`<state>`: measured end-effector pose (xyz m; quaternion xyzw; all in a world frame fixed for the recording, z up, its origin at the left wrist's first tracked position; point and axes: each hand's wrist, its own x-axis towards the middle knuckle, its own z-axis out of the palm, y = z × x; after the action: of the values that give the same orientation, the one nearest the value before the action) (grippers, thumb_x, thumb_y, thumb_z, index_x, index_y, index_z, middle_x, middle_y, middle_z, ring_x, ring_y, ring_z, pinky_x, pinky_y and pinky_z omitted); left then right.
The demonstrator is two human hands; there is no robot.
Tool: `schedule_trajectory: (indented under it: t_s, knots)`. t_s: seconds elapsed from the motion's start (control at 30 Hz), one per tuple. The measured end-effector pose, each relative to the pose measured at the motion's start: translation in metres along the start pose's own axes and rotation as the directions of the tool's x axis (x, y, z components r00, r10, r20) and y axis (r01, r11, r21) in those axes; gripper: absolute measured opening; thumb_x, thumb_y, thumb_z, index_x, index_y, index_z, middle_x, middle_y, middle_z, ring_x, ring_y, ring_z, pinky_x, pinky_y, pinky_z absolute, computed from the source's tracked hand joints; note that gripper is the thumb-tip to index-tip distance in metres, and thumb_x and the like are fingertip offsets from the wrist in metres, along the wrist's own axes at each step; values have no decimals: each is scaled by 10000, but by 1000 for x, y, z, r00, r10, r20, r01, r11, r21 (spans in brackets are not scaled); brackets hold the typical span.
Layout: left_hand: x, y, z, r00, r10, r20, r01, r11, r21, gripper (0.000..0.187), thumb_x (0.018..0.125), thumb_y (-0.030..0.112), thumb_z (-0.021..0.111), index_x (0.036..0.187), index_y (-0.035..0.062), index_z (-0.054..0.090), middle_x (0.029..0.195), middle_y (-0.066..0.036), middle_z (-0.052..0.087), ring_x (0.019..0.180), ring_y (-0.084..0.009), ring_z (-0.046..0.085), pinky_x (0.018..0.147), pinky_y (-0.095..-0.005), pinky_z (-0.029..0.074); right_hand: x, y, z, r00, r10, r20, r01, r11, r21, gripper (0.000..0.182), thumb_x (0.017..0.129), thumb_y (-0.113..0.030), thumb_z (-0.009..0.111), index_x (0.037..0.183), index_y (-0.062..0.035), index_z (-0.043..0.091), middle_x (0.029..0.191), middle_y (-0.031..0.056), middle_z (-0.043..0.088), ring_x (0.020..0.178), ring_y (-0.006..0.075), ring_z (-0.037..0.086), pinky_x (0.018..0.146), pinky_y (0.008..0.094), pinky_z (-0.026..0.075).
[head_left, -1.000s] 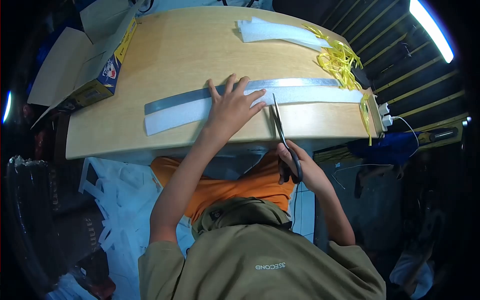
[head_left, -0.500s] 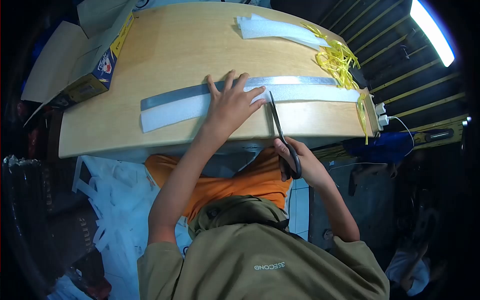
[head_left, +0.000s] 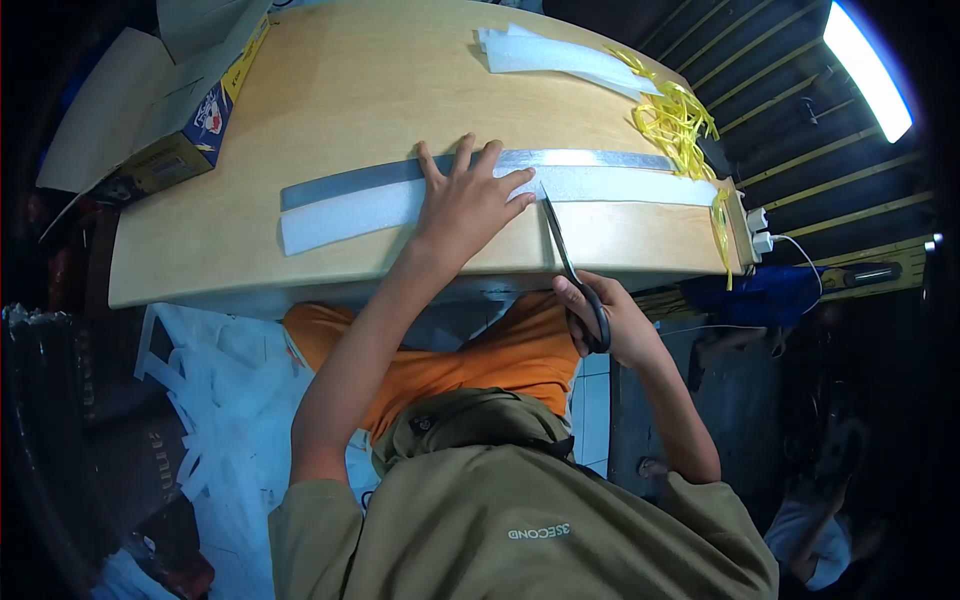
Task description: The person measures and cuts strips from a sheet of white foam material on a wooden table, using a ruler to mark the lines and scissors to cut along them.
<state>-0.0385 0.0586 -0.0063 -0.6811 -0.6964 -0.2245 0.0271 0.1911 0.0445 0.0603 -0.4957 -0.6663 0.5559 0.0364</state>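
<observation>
Near the front edge of the surface (head_left: 360, 95), the white foam strip (head_left: 630, 186) lies lengthwise beneath the left hand (head_left: 468, 205), with the grey metal strip (head_left: 345, 183) along its far side. Compared with half a second ago, the whole view has shifted slightly, while foam, metal and left hand keep their places relative to each other. That left grip is released, fingers spread flat across both strips. The right grip remains closed around the handles of the scissors (head_left: 566, 255), whose tips sit over the foam's near edge, just beside the left thumb, as before; whether they are cutting into it I cannot tell.

A band of wood runs between the foam and the front edge, and the blades cross it, leaving the right hand just off the surface, over the lap. Behind the metal, wood stretches back to the far edge, bounded on the left by the open box (head_left: 185, 140) and on the right by the yellow ribbon (head_left: 675, 125) and the loose foam pieces (head_left: 560, 57). The foam strip's right end reaches nearly to the side edge, near the white plugs (head_left: 761, 242).
</observation>
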Motion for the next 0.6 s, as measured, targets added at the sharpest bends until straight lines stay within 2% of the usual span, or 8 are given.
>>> schedule_trajectory:
  t_s: [0.17,0.3,0.37,0.6]
  knots:
    - [0,-1,4,1000,9,-18,-9,1000,9,377,982,517,583,1306,361,695,1439,-57,517,1443,-271,381,1119,-787,163,2,6,3,1000,24,0,-24,997,70,656,984,-668,532,929,-17,595,595,10,534,506,100,586,472,239,441]
    - [0,-2,5,1000,7,-28,-7,1000,13,382,983,529,573,1306,367,694,1437,-57,517,1441,-275,381,1118,-787,164,1,-2,2,998,60,5,-60,997,55,667,977,-685,526,926,-23,585,616,15,552,518,100,600,473,229,443]
    - [-1,-2,5,1000,9,-30,-8,1000,10,383,983,533,569,1306,369,694,1437,-56,516,1441,-276,381,1118,-788,163,3,-3,1,998,65,13,-65,996,59,599,1015,-633,497,981,-37,550,624,0,530,495,97,553,462,221,414]
    - [-1,-2,5,999,12,-39,-12,1000,0,386,984,539,564,1308,372,691,1432,-54,517,1437,-282,388,1114,-791,161,11,-2,-2,999,50,21,-52,995,80,563,1012,-605,537,973,-44,553,620,-6,509,483,93,525,460,233,417]
